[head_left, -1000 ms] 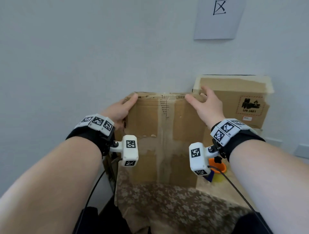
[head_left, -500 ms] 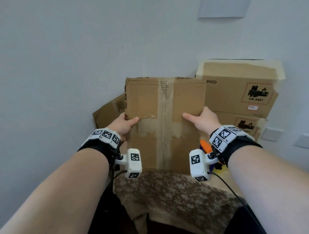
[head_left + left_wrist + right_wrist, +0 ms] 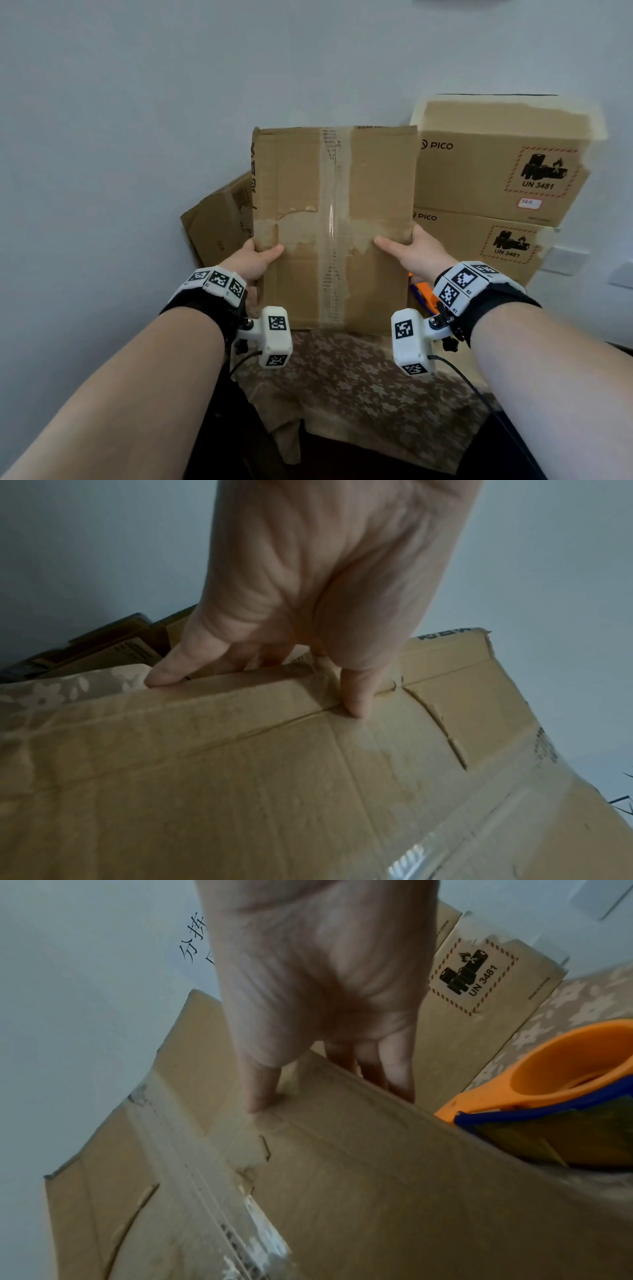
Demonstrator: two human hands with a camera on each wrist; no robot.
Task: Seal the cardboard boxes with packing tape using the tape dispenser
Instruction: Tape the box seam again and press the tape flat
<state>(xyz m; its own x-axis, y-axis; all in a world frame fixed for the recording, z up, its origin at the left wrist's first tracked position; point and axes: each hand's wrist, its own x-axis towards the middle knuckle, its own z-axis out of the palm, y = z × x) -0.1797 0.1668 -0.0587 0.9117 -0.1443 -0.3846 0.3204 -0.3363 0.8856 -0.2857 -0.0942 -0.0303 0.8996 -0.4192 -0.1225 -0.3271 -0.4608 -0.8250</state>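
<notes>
A worn brown cardboard box [image 3: 301,192] with a strip of clear tape down its middle seam stands tilted up on the patterned cloth. My left hand [image 3: 255,257] grips its left edge, thumb on the facing side, fingers behind [image 3: 164,672]. My right hand [image 3: 411,250] grips the right edge the same way, thumb [image 3: 260,1093] pressed on the cardboard. The orange and blue tape dispenser [image 3: 548,1085] lies on the cloth just right of the box, mostly hidden behind my right wrist [image 3: 423,294] in the head view.
Two stacked PICO boxes [image 3: 496,178] with UN 3481 labels stand at the right against the wall. Another cardboard box [image 3: 219,222] leans behind at the left. A flower-patterned cloth [image 3: 359,383] covers the table, whose front edge is near me.
Both hands slid from the box's top edge down to its side edges. The box has come toward me and tilted up so its taped face is toward me.
</notes>
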